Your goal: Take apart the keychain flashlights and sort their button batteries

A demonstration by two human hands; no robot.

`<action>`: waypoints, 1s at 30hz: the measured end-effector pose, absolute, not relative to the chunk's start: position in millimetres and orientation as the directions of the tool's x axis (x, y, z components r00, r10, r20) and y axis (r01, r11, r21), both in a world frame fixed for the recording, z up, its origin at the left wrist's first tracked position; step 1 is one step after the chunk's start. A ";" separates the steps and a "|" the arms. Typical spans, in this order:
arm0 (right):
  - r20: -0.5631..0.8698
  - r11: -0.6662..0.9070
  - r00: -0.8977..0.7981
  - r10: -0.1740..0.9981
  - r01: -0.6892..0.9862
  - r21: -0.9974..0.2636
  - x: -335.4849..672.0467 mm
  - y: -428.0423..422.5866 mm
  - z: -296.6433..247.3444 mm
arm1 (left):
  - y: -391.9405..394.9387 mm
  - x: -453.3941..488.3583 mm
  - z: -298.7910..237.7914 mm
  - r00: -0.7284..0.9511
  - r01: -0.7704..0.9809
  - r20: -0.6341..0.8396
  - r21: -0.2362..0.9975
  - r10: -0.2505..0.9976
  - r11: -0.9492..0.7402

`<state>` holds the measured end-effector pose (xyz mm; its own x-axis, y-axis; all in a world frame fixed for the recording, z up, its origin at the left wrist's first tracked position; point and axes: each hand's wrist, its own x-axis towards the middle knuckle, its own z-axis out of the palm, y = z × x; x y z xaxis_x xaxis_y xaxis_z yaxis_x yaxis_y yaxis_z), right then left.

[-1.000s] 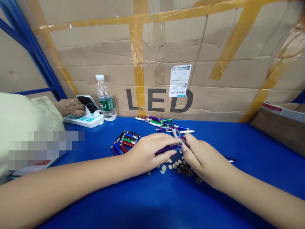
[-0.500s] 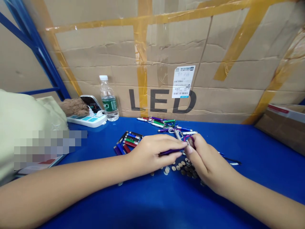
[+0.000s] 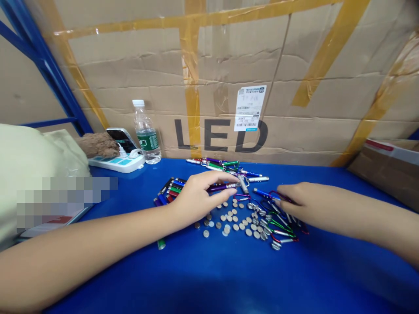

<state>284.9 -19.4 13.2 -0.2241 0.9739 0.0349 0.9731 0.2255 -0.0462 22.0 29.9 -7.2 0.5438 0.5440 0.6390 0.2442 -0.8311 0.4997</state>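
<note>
Head view: the left hand [image 3: 201, 192] pinches a purple tube [image 3: 222, 187] between thumb and fingers, the tube lying nearly level and pointing toward the right hand [image 3: 296, 196]. That right hand is curled, palm down, at the edge of a heap of clips [image 3: 281, 224]; a dark red loop shows by its fingertips, but whether it grasps anything I cannot tell. Just left of its fingertips lies a blue tube [image 3: 261, 193].

Between the 2 hands, and nearer the person, small round discs [image 3: 235, 219] are scattered over the blue counter [image 3: 209, 274], their right side running into the clips. Right at the left hand's fingertips is a silver tube [image 3: 243, 185]. Behind the left hand's wrist sit several coloured tubes [image 3: 173, 190], partly covered by it, and a green tube [image 3: 161, 244] pokes out below the forearm.

Beyond the left hand, a pile of pens [image 3: 216, 165] with clips reaches back to a large taped carton [image 3: 147, 74] printed with 3 letters, LED. Farther out to that hand's left stand a water bottle [image 3: 149, 146] and, next to it, a power strip [image 3: 129, 165] with a phone [image 3: 121, 138] leaning behind. Well out past the right hand is a smaller box [image 3: 386, 172].
</note>
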 end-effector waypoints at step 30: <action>-0.295 -0.286 -0.423 0.857 0.086 -0.954 209.6 -51.9 15.8 | 31.9 17.7 -10.7 0.644 0.116 0.765 -0.107 -0.008 -0.987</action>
<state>209.6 -51.9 15.8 -0.4227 0.8570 -0.2947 0.0860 -0.2858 -0.9544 17.7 31.9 -10.7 0.6441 -0.0076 0.7649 0.1158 -0.9875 -0.1074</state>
